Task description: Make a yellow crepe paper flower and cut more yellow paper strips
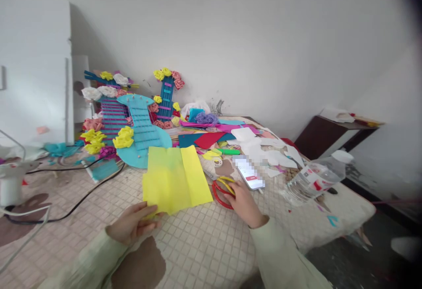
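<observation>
My left hand pinches the lower left corner of a creased yellow sheet, thumb on top. The sheet looks like thin felt or crepe paper and is tilted up from the table. To its right, my right hand grips a pair of scissors by its red and yellow handles. The blades point away to the left, partly behind the sheet's edge. Just beyond that hand lies a lit phone.
Behind the sheet stand a light-blue guitar-shaped board and several flower-trimmed pieces. Coloured and white scraps cover the back right. A clear bottle lies at the right. A white glue gun and cables are at the left.
</observation>
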Available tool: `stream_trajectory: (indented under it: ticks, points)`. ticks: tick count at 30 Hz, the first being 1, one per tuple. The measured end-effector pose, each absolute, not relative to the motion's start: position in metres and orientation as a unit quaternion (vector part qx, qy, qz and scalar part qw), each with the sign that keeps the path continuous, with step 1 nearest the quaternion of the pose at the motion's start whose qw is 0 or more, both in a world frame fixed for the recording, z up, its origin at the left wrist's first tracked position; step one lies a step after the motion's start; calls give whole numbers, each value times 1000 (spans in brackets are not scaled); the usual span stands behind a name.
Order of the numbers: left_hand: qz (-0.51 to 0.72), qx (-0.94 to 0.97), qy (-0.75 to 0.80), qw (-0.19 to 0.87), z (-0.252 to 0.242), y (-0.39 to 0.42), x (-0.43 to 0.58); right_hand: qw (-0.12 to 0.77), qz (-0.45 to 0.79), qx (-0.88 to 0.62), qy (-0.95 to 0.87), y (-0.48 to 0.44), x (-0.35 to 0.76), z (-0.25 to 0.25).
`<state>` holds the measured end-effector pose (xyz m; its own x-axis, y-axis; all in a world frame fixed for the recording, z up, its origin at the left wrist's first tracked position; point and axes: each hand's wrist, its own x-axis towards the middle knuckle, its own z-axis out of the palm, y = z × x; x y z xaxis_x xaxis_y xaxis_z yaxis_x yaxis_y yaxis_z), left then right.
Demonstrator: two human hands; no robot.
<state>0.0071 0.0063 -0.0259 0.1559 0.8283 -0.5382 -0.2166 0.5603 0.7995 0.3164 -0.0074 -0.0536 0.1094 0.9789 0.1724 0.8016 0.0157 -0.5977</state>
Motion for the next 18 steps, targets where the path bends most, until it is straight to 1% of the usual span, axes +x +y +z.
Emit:
stream_trajectory:
  ticks: [3,8,10,11,13,14,16,17,18]
  points:
    - [410,292,515,693,-32,7,11,310,160,-692,-632,-13,318,-53]
    - [476,279,493,672,-37,5,19,367,191,-710,-570,-35,338,-43]
    - [506,265,484,663,-35,3,23,416,227,-693,-543,-45,340,-37]
    - [522,254,480,657,-33,3,26,454,257,-673,-525,-50,338,-34]
    - [550,232,476,645,-28,1,32,561,357,-592,-456,-58,327,-30]
    - [560,224,476,640,-27,0,36,596,412,-552,-413,-62,319,-30]
    - [569,217,479,632,-25,-1,45,645,492,-472,-346,-69,298,-33]
    - [570,218,480,630,-25,-1,50,658,519,-434,-331,-73,287,-36]
    - [569,219,481,630,-26,-1,54,653,555,-398,-326,-77,276,-39]
